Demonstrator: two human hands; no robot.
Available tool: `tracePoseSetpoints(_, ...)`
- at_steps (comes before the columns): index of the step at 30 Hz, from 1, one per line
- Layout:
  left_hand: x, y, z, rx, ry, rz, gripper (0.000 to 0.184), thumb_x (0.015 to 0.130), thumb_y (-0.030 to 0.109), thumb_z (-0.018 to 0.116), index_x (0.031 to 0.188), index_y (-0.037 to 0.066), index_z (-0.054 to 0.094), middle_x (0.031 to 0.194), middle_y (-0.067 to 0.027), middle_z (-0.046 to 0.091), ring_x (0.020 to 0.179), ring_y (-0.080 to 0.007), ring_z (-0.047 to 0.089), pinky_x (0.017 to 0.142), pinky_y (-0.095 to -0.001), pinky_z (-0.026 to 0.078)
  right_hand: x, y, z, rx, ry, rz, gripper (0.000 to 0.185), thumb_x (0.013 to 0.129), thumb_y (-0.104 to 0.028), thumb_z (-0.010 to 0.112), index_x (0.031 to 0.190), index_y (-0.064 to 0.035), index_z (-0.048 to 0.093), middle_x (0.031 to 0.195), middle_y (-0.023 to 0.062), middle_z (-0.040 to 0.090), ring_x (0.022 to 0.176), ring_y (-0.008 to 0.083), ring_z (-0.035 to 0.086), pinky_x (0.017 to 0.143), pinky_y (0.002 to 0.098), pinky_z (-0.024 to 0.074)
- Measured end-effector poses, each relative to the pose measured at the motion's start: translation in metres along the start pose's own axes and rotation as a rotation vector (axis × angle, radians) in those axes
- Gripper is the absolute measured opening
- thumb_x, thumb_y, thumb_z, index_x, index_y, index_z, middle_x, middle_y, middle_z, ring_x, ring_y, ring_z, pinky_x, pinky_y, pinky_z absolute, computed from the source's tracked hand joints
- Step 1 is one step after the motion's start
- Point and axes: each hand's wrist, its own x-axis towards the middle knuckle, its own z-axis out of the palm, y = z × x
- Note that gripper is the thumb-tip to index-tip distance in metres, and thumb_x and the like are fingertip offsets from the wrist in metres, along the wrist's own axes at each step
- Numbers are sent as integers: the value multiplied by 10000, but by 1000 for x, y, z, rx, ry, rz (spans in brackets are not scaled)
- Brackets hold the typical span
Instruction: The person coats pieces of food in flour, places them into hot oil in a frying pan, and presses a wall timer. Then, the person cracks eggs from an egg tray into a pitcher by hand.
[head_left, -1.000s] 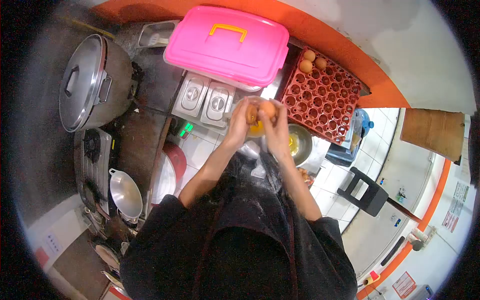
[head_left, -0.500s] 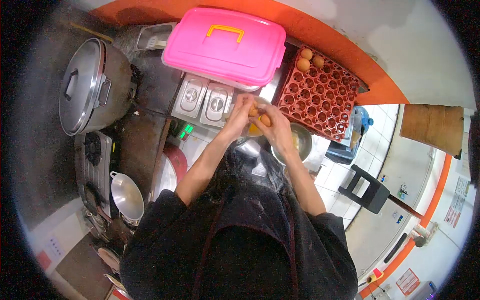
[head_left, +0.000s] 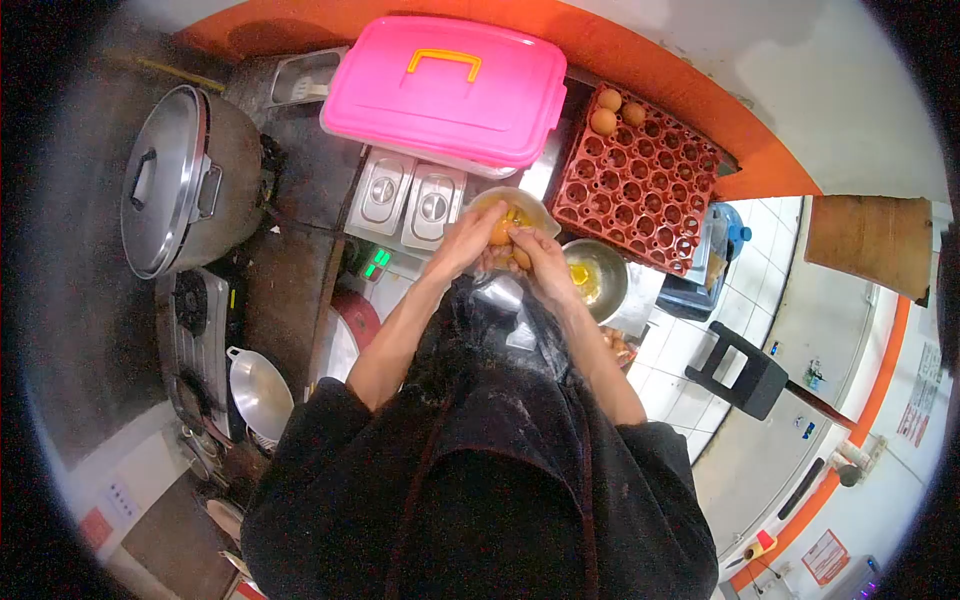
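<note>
My left hand (head_left: pixel 470 242) is closed around a brown eggshell piece (head_left: pixel 499 232) over a metal bowl (head_left: pixel 535 207) that holds yellow egg. Close beside it, my right hand (head_left: pixel 543 262) pinches another brown eggshell piece (head_left: pixel 521 258) at the bowl's near edge. My fingers partly cover both pieces and much of the bowl's inside. A second metal bowl (head_left: pixel 613 290), just right of my right hand, contains bright yellow yolk (head_left: pixel 580 274) and clear liquid.
A red egg tray (head_left: pixel 640 180) with three brown eggs (head_left: pixel 603 122) sits at the right. Behind are a pink lidded box (head_left: pixel 445 95) and lidded steel containers (head_left: pixel 433 207). Eggshells (head_left: pixel 620 350) lie by my right forearm. A large pot (head_left: pixel 190 180) stands left.
Both hands have dropped slightly toward me and tilted, with the eggshell pieces still in the fingers. More of the right bowl and its yolk now shows.
</note>
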Motion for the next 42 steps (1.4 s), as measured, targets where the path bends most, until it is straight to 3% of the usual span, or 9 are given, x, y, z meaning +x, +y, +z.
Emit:
tracePoseSetpoints(2,8,-10,1,60,153,44,576,984,533,450,886,-10,617,583,-64,598,455,-156,603,394,-291,448,-3,7,2,83,17,6,274,976,-305,610,1055,-44,645,849,31,675,682,66,565,567,197,410)
tracePoseSetpoints(12,19,-10,1,724,387,95,682,951,605,467,915,-57,628,682,-222,661,621,-348,680,591,-441,526,-11,20,16,120,161,19,331,976,-307,599,1143,-24,636,911,36,685,708,83,588,616,198,461)
tracePoseSetpoints(14,0,18,14,758,395,29,667,935,540,494,1057,-106,604,968,-378,641,1008,-503,625,880,-540,490,-4,31,13,143,185,-4,311,961,-309,624,1079,-23,641,844,21,652,673,80,567,595,213,455)
tracePoseSetpoints(22,0,18,5,623,292,27,602,955,505,469,1146,-55,578,931,-233,678,855,-379,666,789,-445,498,-6,42,0,-5,84,-202,250,927,-279,668,977,-35,657,802,11,652,659,87,572,634,248,482)
tracePoseSetpoints(26,-1,15,30,579,38,213,510,1001,427,447,1144,-46,572,1052,-194,650,1003,-263,625,815,-370,482,-46,29,-14,-251,146,-358,270,898,-260,699,1026,-26,652,883,39,687,814,128,631,777,280,504)
tracePoseSetpoints(34,-21,-21,212,786,-572,200,622,1032,505,347,1335,-15,502,1240,-251,607,1147,-379,595,998,-418,439,-216,35,-107,-313,638,-215,210,882,-160,713,1043,-32,667,972,51,682,893,125,621,840,273,491)
tracePoseSetpoints(37,-25,-13,279,767,-737,-84,655,1012,539,375,1336,-19,486,1193,-293,617,1111,-444,598,972,-446,455,-252,67,-166,-232,776,-131,369,891,-172,685,1215,-37,568,981,101,673,766,115,612,572,240,473)
tracePoseSetpoints(39,0,-45,295,1014,-648,200,685,988,577,397,1329,-8,497,1141,-321,629,1062,-472,614,931,-466,484,-263,87,-207,-426,860,-8,637,885,-303,713,1372,-20,417,1005,157,671,652,161,627,566,298,496)
tracePoseSetpoints(42,4,-16,281,1022,-449,496,592,949,542,499,1281,57,573,1087,-260,672,1002,-424,652,867,-460,506,-264,116,-250,-431,1008,-16,645,861,-344,738,1361,-45,462,741,47,633,579,109,549,510,268,433)
